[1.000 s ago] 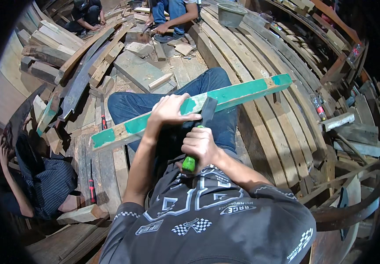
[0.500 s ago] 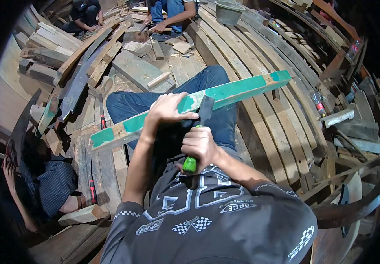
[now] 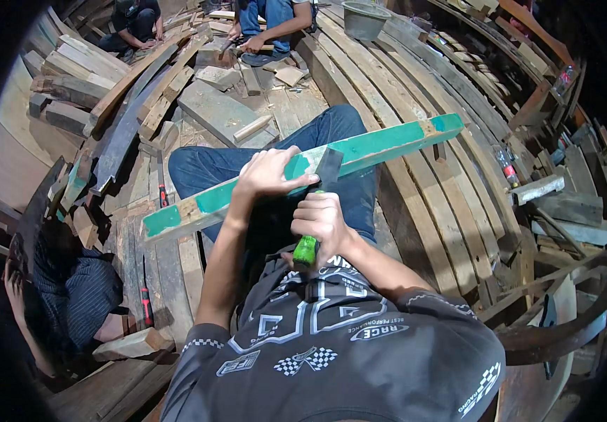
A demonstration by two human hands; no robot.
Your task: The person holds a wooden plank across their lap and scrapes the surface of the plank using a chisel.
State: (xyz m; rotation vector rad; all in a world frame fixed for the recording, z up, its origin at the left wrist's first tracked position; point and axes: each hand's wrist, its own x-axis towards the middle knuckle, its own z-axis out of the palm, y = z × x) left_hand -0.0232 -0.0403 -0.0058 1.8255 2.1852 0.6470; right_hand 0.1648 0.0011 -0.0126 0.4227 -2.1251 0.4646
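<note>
A long wooden beam (image 3: 381,147) with worn green paint lies slanted across my lap, its right end higher in the picture. My left hand (image 3: 268,171) grips it left of the middle, fingers over the far edge and thumb stretched along the near side. In my right fist (image 3: 319,219) is a scraper with a green and black handle (image 3: 306,250). Its broad, dark flat blade (image 3: 329,169) rests against the beam's painted face, close to my left thumb. A pale, bare patch (image 3: 311,161) shows beside the blade.
Wood offcuts and planks (image 3: 208,109) litter the floor ahead. Long curved timbers (image 3: 416,190) run along my right. Red-handled tools (image 3: 147,307) lie to the left. Two people (image 3: 272,32) sit at the far side; another person (image 3: 82,295) is at lower left. A grey bucket (image 3: 365,21) stands far off.
My right hand and the scraper have shifted slightly away from me, and the blade has turned to show more of its flat. My left hand and the beam have barely moved.
</note>
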